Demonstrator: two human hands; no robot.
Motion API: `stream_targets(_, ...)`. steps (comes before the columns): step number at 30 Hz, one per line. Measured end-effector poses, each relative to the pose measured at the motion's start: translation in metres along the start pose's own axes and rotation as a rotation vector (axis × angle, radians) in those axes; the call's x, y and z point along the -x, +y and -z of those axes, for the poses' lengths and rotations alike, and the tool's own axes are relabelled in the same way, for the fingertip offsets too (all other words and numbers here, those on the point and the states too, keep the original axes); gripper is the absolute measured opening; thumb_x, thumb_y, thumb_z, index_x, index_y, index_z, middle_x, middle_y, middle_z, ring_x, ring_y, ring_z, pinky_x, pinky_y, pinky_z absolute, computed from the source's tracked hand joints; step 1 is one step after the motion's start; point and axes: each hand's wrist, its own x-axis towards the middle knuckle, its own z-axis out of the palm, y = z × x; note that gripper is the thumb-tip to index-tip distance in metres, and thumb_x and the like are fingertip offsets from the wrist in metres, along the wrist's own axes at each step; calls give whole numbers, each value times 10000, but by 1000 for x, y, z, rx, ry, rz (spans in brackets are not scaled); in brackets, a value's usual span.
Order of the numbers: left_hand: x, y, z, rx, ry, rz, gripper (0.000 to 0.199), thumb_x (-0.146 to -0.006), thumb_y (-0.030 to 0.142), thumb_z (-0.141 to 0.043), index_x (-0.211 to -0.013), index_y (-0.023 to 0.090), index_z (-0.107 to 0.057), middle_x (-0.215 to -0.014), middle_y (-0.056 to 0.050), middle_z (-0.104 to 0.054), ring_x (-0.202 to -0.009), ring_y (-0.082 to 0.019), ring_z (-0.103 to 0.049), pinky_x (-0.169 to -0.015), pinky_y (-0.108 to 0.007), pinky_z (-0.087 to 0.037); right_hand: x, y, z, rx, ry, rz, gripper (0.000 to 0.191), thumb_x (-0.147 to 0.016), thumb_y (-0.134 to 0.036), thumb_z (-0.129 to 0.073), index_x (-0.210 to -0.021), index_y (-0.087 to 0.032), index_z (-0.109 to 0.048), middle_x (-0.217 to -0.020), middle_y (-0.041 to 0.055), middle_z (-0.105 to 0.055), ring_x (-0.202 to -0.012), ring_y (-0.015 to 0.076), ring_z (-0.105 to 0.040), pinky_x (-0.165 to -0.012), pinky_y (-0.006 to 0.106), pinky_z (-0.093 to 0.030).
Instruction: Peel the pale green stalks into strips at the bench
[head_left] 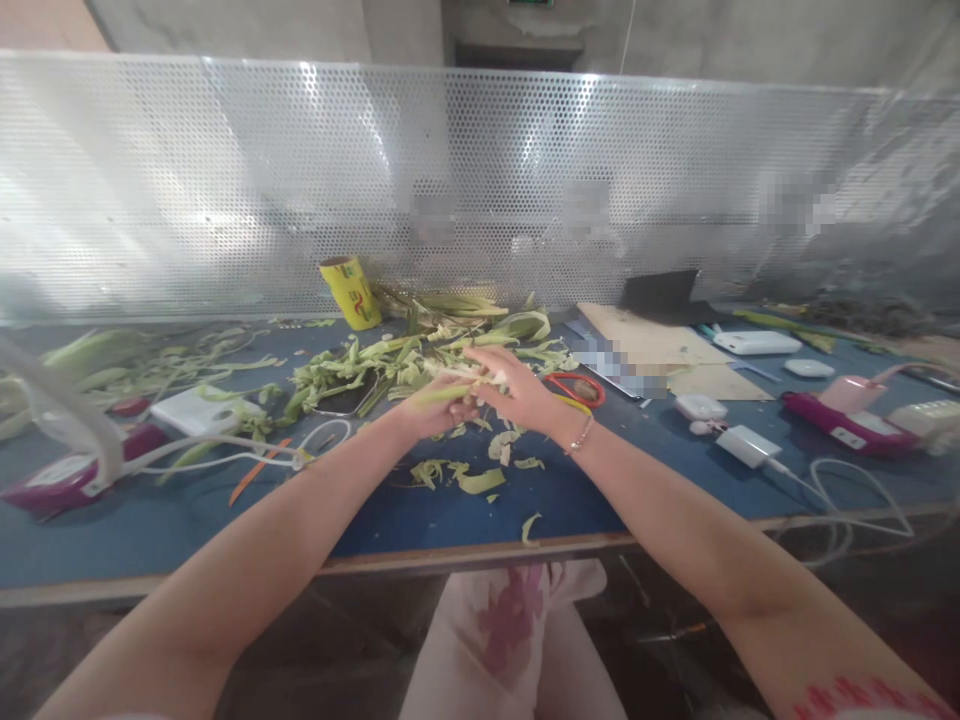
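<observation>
My left hand [439, 410] is closed around a pale green stalk [444, 393] at the middle of the blue table. Beside it, touching, my right hand [514, 388] has its fingers bent over the stalk's whitish end; the fingertips partly overlap, and small details there are blurred. A heap of green stalks and leaves [397, 362] lies just behind and left of both hands. Cut pieces of peel [480, 482] are scattered on the table in front of them.
A yellow can [351, 292] stands behind the heap. Orange-handled scissors [576, 388], cardboard [649, 340] and a white charger [748, 446] lie to the right. Purple power strips [847, 424] and cables sit on both sides. A perforated metal screen [480, 190] borders the back.
</observation>
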Motion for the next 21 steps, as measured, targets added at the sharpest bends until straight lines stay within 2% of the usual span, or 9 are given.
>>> stream_targets(4,-1,-4,-7,-75,31,-33,168,-672,185,-673,-626,152,-515,-473,67,-454,-407,-16,-386,-580,-217,-467,-3,4,-9,87,-14,-17,337,-916,-329,-387,-1193,-204,-532,-1073,92,-626,-1036,220,-530,-919,427,-408)
stream_targets(7,-8,-5,-3,-169,64,-96,169,-659,225,-671,-724,149,-535,-616,25,-528,-507,-50,-466,-642,-279,-476,-5,10,-10,172,99,-105,275,-906,-282,-393,-1066,-171,-586,-997,102,-644,-978,224,-539,-893,412,-397)
stream_targets(9,-12,-4,3,-338,235,-275,237,-645,209,-648,-846,171,-527,-738,-2,-552,-596,-94,-518,-653,-317,-475,-5,12,-7,234,168,-215,242,-900,-261,-387,-989,-170,-592,-956,102,-648,-942,224,-547,-876,402,-385)
stream_targets(11,-13,-3,9,-640,496,-561,358,-637,209,-635,-971,182,-508,-869,-35,-546,-742,-138,-539,-719,-350,-473,-5,13,-5,278,187,-321,227,-900,-269,-377,-873,-181,-585,-846,79,-648,-858,214,-562,-851,391,-374)
stream_targets(12,-12,-3,10,-788,563,-695,409,-650,240,-625,-1034,180,-496,-953,-66,-540,-838,-171,-538,-769,-381,-466,-5,13,-4,277,181,-360,236,-902,-285,-374,-816,-185,-569,-774,61,-634,-800,205,-565,-826,379,-377)
stream_targets(14,-7,-4,10,-1050,568,-935,538,-697,341,-599,-1183,173,-441,-1158,-132,-482,-1062,-238,-479,-898,-447,-413,-6,12,-4,213,155,-394,252,-899,-319,-372,-753,-190,-531,-684,34,-593,-705,182,-554,-756,339,-394)
stream_targets(16,-1,-6,5,-1233,502,-1087,682,-729,457,-563,-1308,174,-341,-1300,-164,-404,-1233,-286,-355,-1010,-500,-303,-7,8,-7,96,137,-374,211,-887,-320,-383,-797,-190,-522,-724,35,-593,-699,171,-551,-698,303,-414)
stream_targets(18,3,-9,-2,-1343,432,-1089,736,-763,511,-512,-1372,178,-266,-1386,-172,-340,-1297,-292,-288,-1057,-504,-229,-8,3,-12,0,126,-323,151,-854,-266,-413,-919,-183,-520,-851,58,-618,-768,175,-564,-715,304,-437)
stream_targets(21,3,-12,-10,-1320,418,-984,649,-840,493,-400,-1396,197,-247,-1436,-153,-314,-1332,-259,-262,-1078,-466,-211,-9,-7,-18,-53,68,-233,288,-738,-145,-479,-1024,-170,-501,-971,88,-618,-877,203,-573,-776,339,-454)
